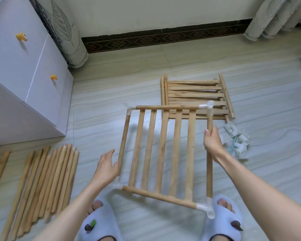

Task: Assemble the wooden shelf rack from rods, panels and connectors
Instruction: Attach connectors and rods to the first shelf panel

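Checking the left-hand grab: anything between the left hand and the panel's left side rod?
Nothing visible. The left hand is open, right beside the side rod of the slatted panel, with only bare floor showing in the narrow gap. The right hand already grips the opposite rod.

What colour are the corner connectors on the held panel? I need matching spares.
White, seen in the head view: the connectors cap the corners of the panel.

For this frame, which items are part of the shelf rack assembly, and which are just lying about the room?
Part of the job:
held slatted panel, right hand gripping its side rod
left hand, open beside the panel
stacked panels on the floor
loose rods
white connectors

Just lying about:
white cabinet
curtains
slippers
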